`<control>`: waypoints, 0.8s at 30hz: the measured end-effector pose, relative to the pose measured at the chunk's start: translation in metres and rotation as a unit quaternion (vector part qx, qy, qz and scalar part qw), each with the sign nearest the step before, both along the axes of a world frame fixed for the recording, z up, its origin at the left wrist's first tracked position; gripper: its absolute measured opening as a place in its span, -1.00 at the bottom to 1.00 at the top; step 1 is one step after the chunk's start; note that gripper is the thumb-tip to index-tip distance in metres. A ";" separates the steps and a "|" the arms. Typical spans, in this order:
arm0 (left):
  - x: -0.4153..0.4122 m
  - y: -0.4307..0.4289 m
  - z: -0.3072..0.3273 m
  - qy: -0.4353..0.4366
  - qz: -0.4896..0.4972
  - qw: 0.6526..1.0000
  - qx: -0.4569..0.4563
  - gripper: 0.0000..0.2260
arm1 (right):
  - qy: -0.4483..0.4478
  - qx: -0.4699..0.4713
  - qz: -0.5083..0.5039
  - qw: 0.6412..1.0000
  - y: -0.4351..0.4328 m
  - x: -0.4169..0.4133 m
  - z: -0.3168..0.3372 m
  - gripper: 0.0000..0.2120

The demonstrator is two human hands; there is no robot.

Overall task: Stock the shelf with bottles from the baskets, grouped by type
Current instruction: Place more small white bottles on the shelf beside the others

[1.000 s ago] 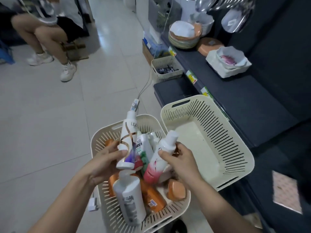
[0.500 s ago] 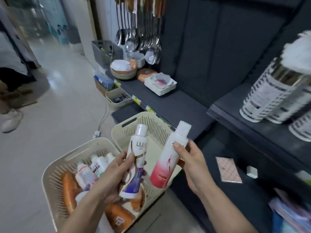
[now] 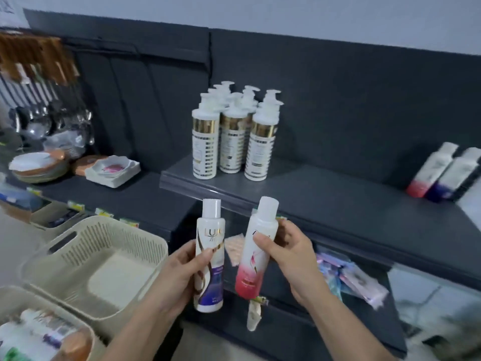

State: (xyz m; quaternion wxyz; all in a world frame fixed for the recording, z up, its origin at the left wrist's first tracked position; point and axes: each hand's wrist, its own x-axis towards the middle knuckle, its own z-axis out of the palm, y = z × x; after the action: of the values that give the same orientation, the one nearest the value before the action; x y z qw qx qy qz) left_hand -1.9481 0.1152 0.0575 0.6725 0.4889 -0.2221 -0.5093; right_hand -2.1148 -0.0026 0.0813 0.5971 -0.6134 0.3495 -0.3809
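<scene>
My left hand (image 3: 179,272) grips a white bottle with a purple base (image 3: 209,259), held upright. My right hand (image 3: 291,259) grips a white bottle with a pink base (image 3: 256,251), tilted slightly right. Both are held in front of and just below the dark shelf (image 3: 338,201). On that shelf stand several white pump bottles with gold bands (image 3: 233,136). At the shelf's far right lean a pink-based bottle (image 3: 429,170) and a purple-based bottle (image 3: 455,175). A cream basket (image 3: 33,332) at the bottom left holds more bottles.
An empty cream slotted basket (image 3: 86,241) sits left of my hands. A lower dark shelf at left carries plates (image 3: 39,165) and a white dish (image 3: 112,170), with ladles hanging above. Packets (image 3: 346,277) lie on the shelf below at right.
My view has swung up and right from the baskets to the shelf. Both hands have raised their bottles toward the shelf front, still gripping them.
</scene>
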 end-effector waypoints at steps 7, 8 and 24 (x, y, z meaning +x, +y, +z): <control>-0.099 -0.071 0.028 -0.004 -0.091 0.995 -0.030 -0.53 | 0.003 -0.023 -0.106 0.994 -0.038 -0.120 0.023 -0.73; -0.109 -0.082 0.031 -0.013 -0.105 0.994 -0.034 -0.49 | 0.004 -0.025 -0.120 0.992 -0.044 -0.134 0.027 -0.73; -0.239 -0.285 0.065 -0.092 -0.235 0.966 -0.061 -0.80 | -0.013 -0.065 -0.254 0.965 -0.178 -0.264 0.061 -0.73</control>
State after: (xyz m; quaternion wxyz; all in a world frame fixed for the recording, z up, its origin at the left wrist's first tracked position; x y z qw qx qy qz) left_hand -2.1869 -0.1697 0.1227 0.5388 0.4256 -0.4227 -0.5915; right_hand -2.3791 -0.1810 0.1421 0.4444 -0.5368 0.4602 -0.5501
